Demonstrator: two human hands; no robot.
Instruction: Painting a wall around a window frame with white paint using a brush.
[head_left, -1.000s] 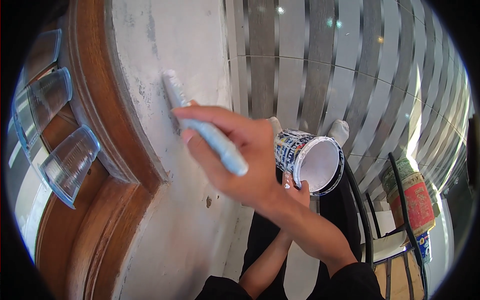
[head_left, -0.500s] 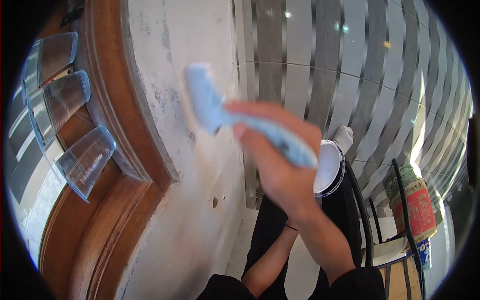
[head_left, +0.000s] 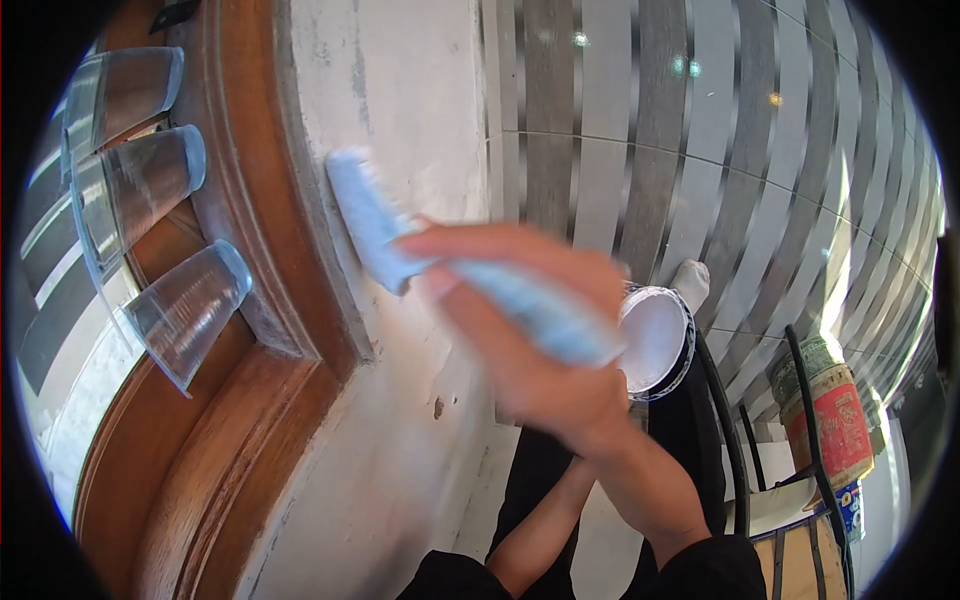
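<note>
My right hand (head_left: 530, 330) is closed round the handle of a light blue brush (head_left: 375, 230). Motion blurs both, and the bristles are hard to make out. The brush head is against the pale, patchy wall (head_left: 420, 100), close to the brown wooden frame. My left forearm (head_left: 545, 530) passes beneath the right one toward a small round bucket (head_left: 655, 335) with a white inside and a dark patterned rim. A little skin shows at the bucket's left side, but my left fingers are mostly hidden behind my right hand.
Three clear plastic cups (head_left: 190, 305) stick out along the wooden window frame (head_left: 240, 180) at left. A red-labelled container (head_left: 830, 425) stands at right, behind black metal bars (head_left: 725, 430). Striped tiles (head_left: 650, 90) fill the far side. A white-socked foot (head_left: 690, 283) shows beyond the bucket.
My right hand and the brush have moved left and slightly down across the wall, toward the wooden frame. The view has shifted slightly. My left forearm stays in nearly the same place.
</note>
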